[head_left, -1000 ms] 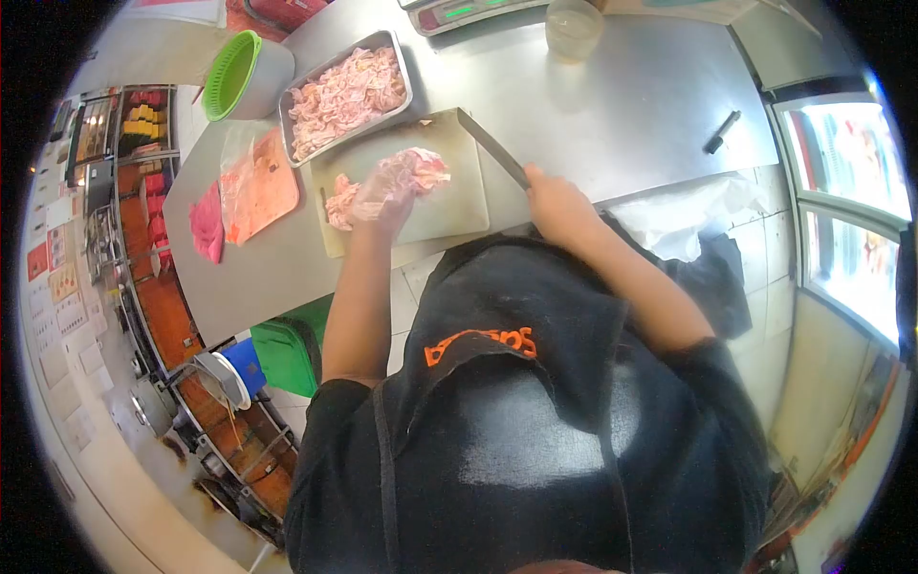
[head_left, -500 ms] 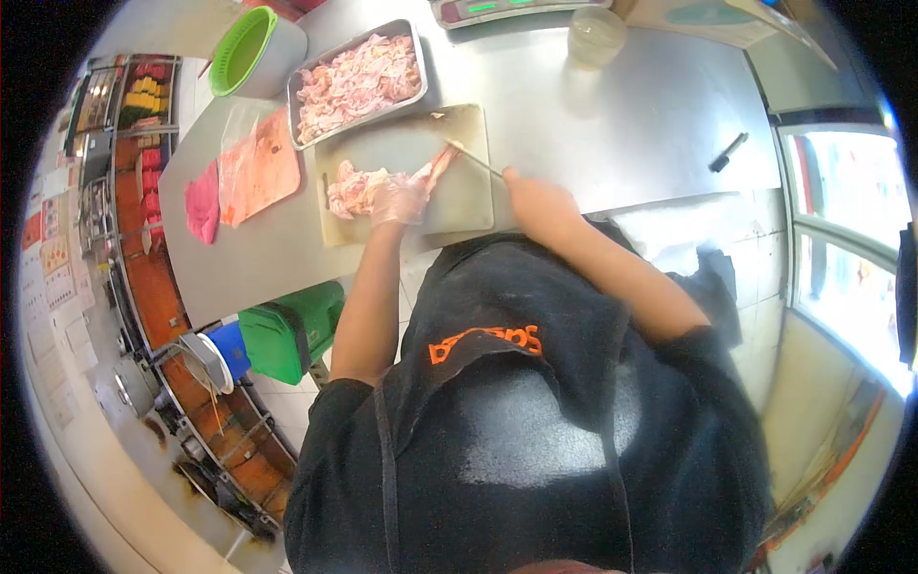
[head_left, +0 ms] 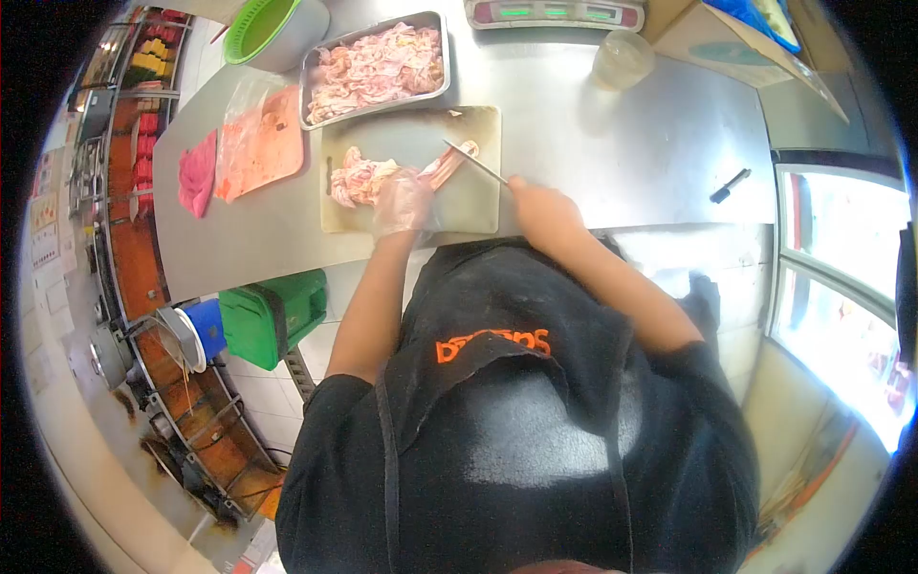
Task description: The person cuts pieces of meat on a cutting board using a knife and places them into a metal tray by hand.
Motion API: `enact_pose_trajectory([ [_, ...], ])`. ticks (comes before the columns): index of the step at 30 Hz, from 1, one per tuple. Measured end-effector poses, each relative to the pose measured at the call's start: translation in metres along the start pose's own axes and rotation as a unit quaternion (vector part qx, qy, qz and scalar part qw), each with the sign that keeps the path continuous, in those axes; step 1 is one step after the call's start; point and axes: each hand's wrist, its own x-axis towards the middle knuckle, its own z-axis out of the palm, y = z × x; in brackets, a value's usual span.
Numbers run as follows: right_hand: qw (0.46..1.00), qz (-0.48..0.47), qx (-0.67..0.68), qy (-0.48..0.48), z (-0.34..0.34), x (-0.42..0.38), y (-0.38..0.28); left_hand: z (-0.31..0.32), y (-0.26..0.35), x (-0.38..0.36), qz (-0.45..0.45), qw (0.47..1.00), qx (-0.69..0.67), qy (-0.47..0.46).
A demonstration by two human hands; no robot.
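My left hand [head_left: 404,201], in a clear plastic glove, is closed on pale pink strips of raw meat [head_left: 359,182] lying on the cutting board [head_left: 411,124]. One end of the meat sticks out to the right of the glove. My right hand [head_left: 547,212], bare, grips a knife [head_left: 478,163] by its handle, which the fingers hide. Its thin blade points up and left, crossing over the right end of the meat. Behind the board stands a metal tray [head_left: 448,72] heaped with similar cut pieces of raw meat.
Left of the board lie a red-stained board [head_left: 277,143] with a plastic bag and a pink cloth [head_left: 197,174]. A bucket with a green basket [head_left: 258,33], a scale [head_left: 555,13], a clear container [head_left: 622,59] and a marker [head_left: 731,186] are on the steel table [head_left: 239,258].
The view has tilted, so the table sits higher in it. My left hand has shifted slightly right along the meat, and the knife blade now crosses the meat's right end.
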Motion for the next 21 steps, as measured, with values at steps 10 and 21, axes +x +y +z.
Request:
enact_pose_trajectory([
  [10, 1.0, -0.001, -0.013, 0.003, 0.029, 0.009, -0.005, 0.027, -0.002, 0.009, 0.122, 0.981, 0.139, -0.054],
  [21, 0.994, -0.091, 0.014, 0.054, 0.038, 0.081, -0.021, 0.052, -0.004, -0.038, 0.387, 0.92, 0.018, -0.058],
])
